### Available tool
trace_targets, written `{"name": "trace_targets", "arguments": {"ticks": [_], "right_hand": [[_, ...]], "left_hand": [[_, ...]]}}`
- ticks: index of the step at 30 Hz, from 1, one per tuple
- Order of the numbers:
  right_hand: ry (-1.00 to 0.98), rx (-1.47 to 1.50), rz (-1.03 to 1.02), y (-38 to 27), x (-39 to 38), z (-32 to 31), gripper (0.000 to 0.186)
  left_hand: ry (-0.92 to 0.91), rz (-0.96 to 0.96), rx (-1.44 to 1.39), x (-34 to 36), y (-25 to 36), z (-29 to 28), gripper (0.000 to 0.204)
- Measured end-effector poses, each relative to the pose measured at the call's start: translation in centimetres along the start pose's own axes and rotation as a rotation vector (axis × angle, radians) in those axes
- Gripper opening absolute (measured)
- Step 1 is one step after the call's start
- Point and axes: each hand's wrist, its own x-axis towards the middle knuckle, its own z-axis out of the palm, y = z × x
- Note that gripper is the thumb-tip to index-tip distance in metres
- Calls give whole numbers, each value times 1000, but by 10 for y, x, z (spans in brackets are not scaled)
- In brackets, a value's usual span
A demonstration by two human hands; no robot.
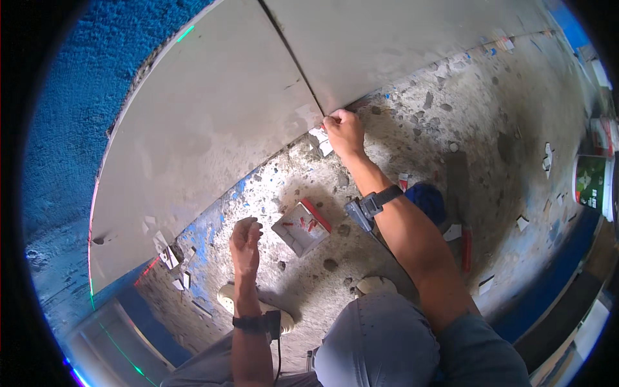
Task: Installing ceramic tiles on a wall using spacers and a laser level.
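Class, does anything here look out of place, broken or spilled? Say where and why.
Yes. Pale, jagged fragments are scattered around the lower edge of the left grey panel and across the rough floor at right. Their irregular shapes and haphazard spread suggest breakage or offcuts.

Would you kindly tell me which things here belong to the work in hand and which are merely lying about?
Apparently in use:
- two large grey tiles
- right hand at their joint
- open box of red pieces

Apparently lying about:
- scattered white shards
- dark rubble
- labelled bucket
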Motion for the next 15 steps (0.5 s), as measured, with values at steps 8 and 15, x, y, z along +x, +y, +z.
{"name": "trace_targets", "arguments": {"ticks": [8,15], "right_hand": [[-21,-236,64,-16,3,1,18],[-74,-432,170,-29,6,-2,21]], "left_hand": [[-7,27,-37,3,8,4,30],[-4,3,-68,4,13,5,29]]}}
